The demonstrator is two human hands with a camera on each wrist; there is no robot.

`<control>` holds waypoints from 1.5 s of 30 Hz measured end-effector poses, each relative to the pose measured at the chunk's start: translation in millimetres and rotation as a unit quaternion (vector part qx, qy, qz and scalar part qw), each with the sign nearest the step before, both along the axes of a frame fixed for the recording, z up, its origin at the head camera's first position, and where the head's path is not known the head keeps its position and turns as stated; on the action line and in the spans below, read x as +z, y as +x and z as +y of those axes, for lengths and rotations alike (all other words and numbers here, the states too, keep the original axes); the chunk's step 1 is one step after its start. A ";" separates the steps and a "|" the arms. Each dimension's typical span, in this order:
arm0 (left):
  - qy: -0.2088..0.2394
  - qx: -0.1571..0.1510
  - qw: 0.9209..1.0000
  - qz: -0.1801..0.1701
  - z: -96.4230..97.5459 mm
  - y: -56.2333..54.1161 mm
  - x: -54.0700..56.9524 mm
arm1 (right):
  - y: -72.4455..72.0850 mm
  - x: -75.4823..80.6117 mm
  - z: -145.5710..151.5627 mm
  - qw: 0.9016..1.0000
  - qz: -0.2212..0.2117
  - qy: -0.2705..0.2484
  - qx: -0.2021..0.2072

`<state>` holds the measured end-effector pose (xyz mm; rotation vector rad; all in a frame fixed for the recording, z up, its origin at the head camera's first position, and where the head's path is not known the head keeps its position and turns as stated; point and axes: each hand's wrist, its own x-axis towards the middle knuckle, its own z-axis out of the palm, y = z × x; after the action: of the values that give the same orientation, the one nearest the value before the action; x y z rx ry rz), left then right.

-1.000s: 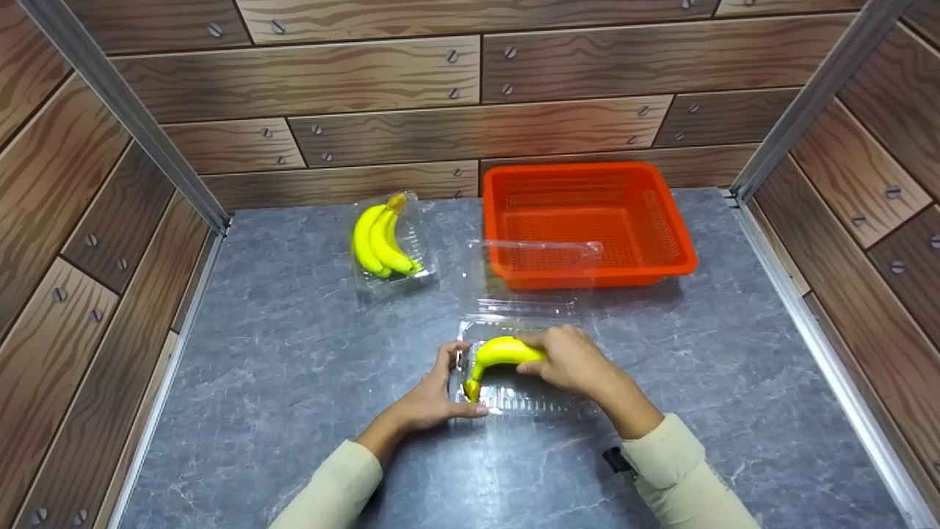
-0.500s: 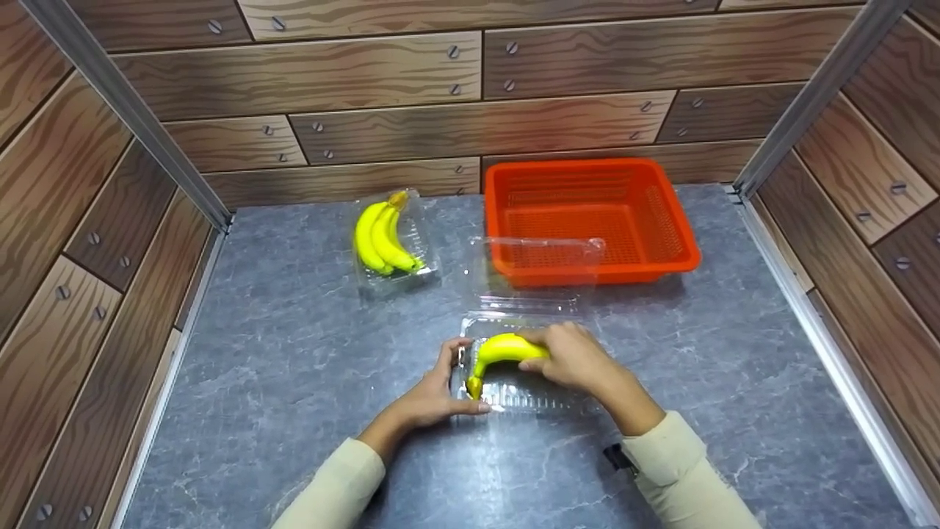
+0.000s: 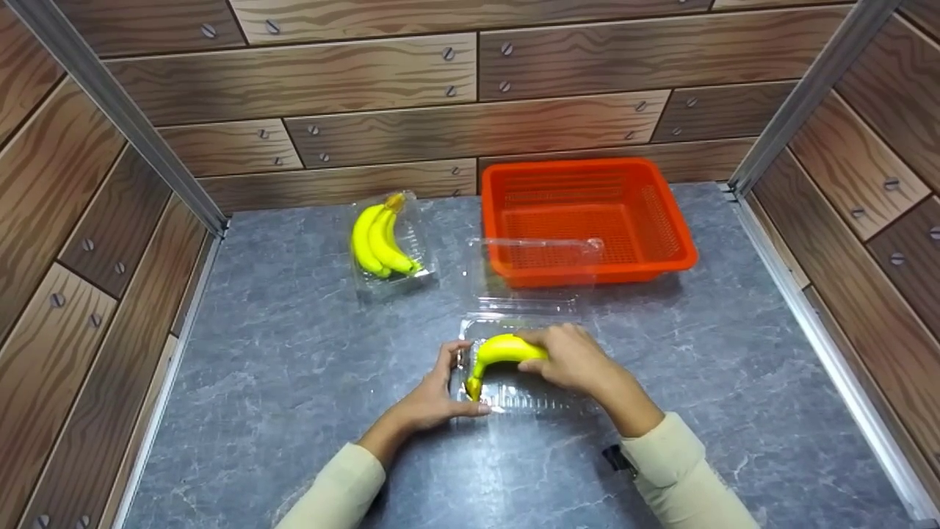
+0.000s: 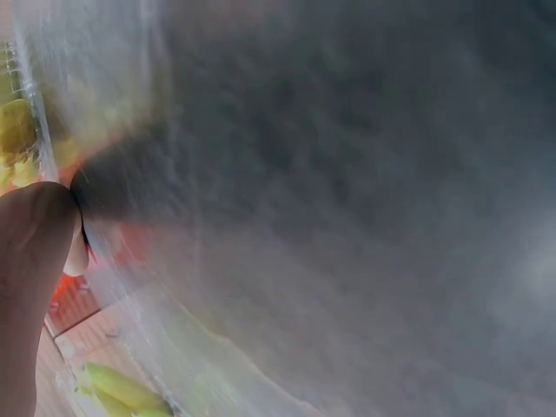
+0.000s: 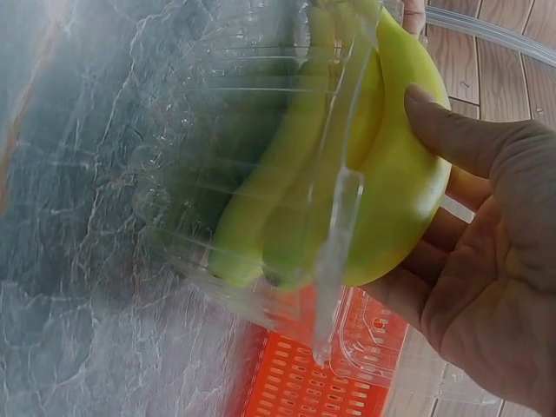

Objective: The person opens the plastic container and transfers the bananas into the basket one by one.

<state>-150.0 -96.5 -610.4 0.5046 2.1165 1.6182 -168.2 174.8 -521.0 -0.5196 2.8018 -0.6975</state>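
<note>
In the head view a yellow banana bunch (image 3: 507,348) sits in a clear plastic clamshell container (image 3: 525,404), with its stem end toward the left. My right hand (image 3: 576,360) grips the bunch at its right end. The right wrist view has the bunch (image 5: 404,182) partly below the container's rim (image 5: 347,200), with my right hand's thumb (image 5: 452,130) on one side and fingers behind. At the container's left end, my left hand (image 3: 429,400) holds it between thumb and fingers. In the blurred left wrist view, part of my left hand (image 4: 35,234) shows against clear plastic.
The container's raised lid (image 3: 529,300) stands behind it, overlapping an orange-red basket (image 3: 683,257). At the back left, another banana bunch (image 3: 382,242) lies in a second clear container (image 3: 426,250). Wood-patterned panels (image 3: 382,73) wall the grey marbled tabletop (image 3: 294,345).
</note>
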 end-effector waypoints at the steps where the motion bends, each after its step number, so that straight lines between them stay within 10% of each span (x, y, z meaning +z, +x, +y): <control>1: -0.004 0.001 1.000 0.002 0.3 0.1 -0.1 | -0.1 -0.3 0.2 1.000 -0.001 0.002 -0.001; 24: -0.013 0.002 1.000 0.010 0.8 0.4 2.8 | 7.2 -6.1 10.5 0.997 0.050 -0.065 0.002; 45: -0.009 0.009 0.999 0.031 -0.8 2.1 -1.2 | 10.0 41.1 47.6 0.961 0.190 -0.192 -0.065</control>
<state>-147.9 -97.3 -611.6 0.5384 2.1847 1.6119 -158.2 222.4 -480.0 -0.5907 3.0831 -1.3140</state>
